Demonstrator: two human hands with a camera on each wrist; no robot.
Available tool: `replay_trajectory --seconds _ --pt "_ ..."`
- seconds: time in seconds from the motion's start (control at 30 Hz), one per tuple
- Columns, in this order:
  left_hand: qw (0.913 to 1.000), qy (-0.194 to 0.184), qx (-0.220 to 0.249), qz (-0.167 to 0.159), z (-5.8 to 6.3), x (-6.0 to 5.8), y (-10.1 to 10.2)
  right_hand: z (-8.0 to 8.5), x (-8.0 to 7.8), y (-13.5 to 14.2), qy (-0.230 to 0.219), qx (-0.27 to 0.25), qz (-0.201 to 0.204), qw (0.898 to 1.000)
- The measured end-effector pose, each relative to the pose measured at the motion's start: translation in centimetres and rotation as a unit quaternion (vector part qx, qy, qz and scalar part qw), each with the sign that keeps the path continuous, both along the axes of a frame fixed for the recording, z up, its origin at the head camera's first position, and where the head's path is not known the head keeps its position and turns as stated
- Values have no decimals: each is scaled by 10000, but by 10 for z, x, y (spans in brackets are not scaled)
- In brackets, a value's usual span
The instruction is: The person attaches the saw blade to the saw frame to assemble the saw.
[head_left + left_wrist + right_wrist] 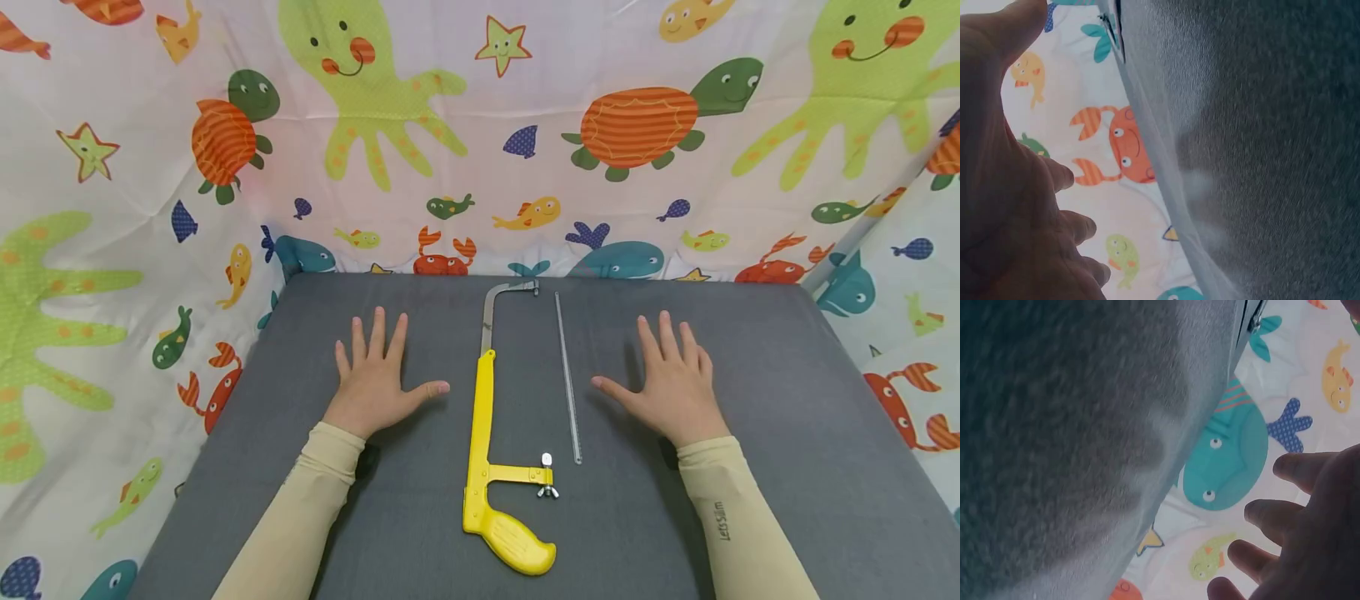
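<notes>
A hacksaw frame (480,425) with a yellow handle and a bare metal bow lies on the grey table, its grip toward the near side. No blade spans it. To its right lies a thin, straight hacksaw blade (567,379), apart from the frame. My left hand (375,375) is spread palm down left of the frame, thumb pointing toward it, holding nothing. On the other side, right of the blade, my right hand (671,383) is spread the same way and holds nothing. Both wrist views show extended fingers above the grey surface.
The grey table (787,467) ends at a patterned cloth (487,150) with sea animals, which rises at the back and both sides. A wing nut (548,492) sticks out from the frame's lower arm.
</notes>
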State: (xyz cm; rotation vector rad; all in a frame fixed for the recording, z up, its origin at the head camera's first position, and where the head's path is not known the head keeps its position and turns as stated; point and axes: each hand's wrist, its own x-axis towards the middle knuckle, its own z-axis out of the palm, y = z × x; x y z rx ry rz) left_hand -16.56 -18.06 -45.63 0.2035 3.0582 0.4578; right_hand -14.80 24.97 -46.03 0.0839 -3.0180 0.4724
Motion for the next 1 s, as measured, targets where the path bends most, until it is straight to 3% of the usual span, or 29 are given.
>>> replay_trajectory --seconds 0.3,0.53,0.77,0.9,1.0 --pt "9995 45 25 -305 -2 12 14 -6 2 -22 -285 -111 371 9988" --pt "9976 -126 165 -664 -4 17 50 -11 6 -43 -376 -200 564 9975" --pt "9955 -16 105 -938 -11 22 75 -8 10 -69 -416 -345 756 9957" --pt "9960 -1 243 -860 -12 26 87 -8 13 -82 -440 -475 803 9947" --pt "9969 -40 554 -554 -14 29 98 -9 16 -89 -442 -530 685 9953"
